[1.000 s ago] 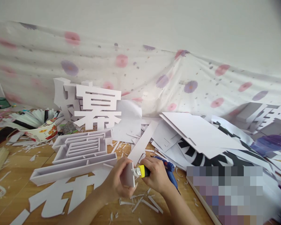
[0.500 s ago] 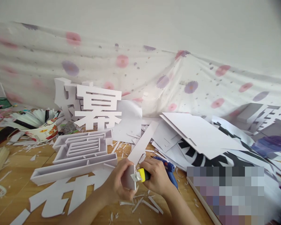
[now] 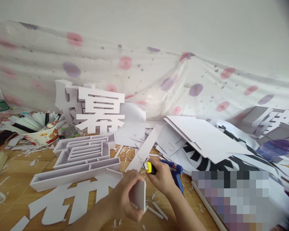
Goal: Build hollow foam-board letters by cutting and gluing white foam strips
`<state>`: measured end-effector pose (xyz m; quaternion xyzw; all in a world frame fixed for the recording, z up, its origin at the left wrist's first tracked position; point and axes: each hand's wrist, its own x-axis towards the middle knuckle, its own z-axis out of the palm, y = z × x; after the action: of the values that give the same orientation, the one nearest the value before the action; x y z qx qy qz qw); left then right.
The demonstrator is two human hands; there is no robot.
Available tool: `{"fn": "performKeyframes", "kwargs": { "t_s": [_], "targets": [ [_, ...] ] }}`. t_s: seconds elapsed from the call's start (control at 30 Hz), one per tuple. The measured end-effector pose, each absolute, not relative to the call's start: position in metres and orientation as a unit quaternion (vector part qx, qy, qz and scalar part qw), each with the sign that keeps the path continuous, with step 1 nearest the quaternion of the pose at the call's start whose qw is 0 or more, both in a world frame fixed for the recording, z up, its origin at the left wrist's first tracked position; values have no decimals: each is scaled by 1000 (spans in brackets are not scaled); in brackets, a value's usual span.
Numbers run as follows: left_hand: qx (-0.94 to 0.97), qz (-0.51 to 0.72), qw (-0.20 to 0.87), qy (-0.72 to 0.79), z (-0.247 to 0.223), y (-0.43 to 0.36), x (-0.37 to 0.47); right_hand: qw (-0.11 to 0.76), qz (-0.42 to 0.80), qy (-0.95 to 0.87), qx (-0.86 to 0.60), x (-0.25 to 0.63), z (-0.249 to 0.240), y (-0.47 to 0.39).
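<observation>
My left hand [image 3: 128, 197] is closed round a small piece of white foam board [image 3: 140, 196], its cut edge turned to the right. In my right hand [image 3: 162, 177] is a yellow and black utility knife [image 3: 149, 168], its tip over a long white strip [image 3: 144, 149]. The knife and the held piece are apart. A blue glue gun [image 3: 176, 171] lies just behind my right hand. Left of my hands stands a hollow white character frame [image 3: 86, 157] with raised walls, and in front of it lies a flat cut-out character piece [image 3: 80, 195].
White cut-out characters [image 3: 102, 106] stand against the flowered plastic sheet [image 3: 125, 77]. A paper bowl [image 3: 44, 137] holding several glue sticks is at left. White boards [image 3: 204, 134] are stacked at right, near a purple container [image 3: 275, 147]. Offcuts litter the wooden table [image 3: 16, 173].
My left hand has moved down and slightly right with the foam board piece. The knife has come away from that piece, up and right.
</observation>
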<state>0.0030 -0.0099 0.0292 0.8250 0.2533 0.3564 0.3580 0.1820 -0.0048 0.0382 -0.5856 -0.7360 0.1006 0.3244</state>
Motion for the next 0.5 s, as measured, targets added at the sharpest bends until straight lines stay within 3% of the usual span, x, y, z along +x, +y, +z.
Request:
{"fn": "performKeyframes", "kwargs": {
  "t_s": [0.3, 0.5],
  "targets": [
    [736, 428, 407, 331, 28, -5, -2, 301, 205, -671, -646, 169, 26, -2],
    [564, 453, 601, 341, 27, 4, -2, 288, 239, -659, -653, 168, 23, -1]
  ]
}}
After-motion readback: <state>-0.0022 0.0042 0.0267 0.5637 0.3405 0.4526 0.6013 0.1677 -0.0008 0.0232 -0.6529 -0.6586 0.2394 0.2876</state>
